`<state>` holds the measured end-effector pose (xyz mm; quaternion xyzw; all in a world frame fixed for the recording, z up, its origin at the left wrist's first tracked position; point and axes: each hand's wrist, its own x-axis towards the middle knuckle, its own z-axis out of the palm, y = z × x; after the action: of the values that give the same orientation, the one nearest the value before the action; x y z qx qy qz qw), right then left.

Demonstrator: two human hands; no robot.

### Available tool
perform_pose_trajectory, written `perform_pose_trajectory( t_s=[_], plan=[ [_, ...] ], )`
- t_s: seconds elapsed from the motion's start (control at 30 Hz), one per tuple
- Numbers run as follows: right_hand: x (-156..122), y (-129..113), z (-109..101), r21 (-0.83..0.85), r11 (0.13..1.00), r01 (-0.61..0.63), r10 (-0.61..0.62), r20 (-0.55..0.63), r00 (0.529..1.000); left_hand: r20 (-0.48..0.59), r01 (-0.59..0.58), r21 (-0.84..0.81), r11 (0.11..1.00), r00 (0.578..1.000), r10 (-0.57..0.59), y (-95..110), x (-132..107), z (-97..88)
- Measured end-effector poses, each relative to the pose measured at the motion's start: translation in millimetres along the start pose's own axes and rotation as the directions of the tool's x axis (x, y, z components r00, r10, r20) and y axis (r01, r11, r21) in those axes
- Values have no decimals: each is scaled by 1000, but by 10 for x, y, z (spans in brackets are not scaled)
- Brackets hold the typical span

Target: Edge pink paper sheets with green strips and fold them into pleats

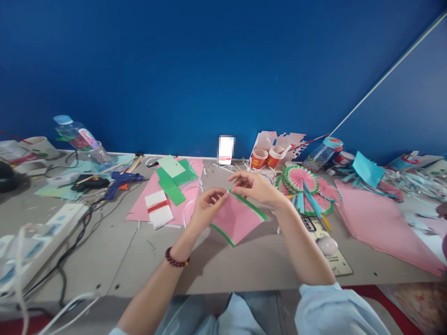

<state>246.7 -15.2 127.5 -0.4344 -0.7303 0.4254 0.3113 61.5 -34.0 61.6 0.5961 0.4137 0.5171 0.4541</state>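
Observation:
A pink paper sheet with green strips along two opposite edges hangs between my hands, above the table's middle. My left hand pinches it near its far corner. My right hand grips the same corner from the other side, thumb and forefinger together at the end of a green strip. The fingers partly hide that corner. Left of my hands, green paper pieces and a white packet with a red band lie on larger pink paper.
Round watermelon-patterned paper fans lie to the right, near a phone. Red paper cups stand at the back. On the left are a blue glue gun, a bottle and a power strip with cables.

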Motion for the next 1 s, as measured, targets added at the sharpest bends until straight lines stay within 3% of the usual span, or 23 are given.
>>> perform_pose_trajectory(
  t_s=[0.37, 0.57, 0.8, 1.0],
  plan=[
    [15, -25, 12, -191, 980, 59, -60, -3, 998, 31, 51, -11, 999, 998, -50, -32, -18, 20],
    [35, 71, -68, -280, 960, 18, -52, -114, 992, 45, 110, -21, 994, 993, -109, -73, 2, 4],
    [23, 130, -263, -250, 961, -118, 52, -258, 965, 95, 193, -30, 981, 977, -189, -96, 65, -56],
    [3, 146, -354, -157, 974, -162, 118, -256, 960, 162, 230, -48, 972, 962, -220, -61, 85, -57]
  ],
)
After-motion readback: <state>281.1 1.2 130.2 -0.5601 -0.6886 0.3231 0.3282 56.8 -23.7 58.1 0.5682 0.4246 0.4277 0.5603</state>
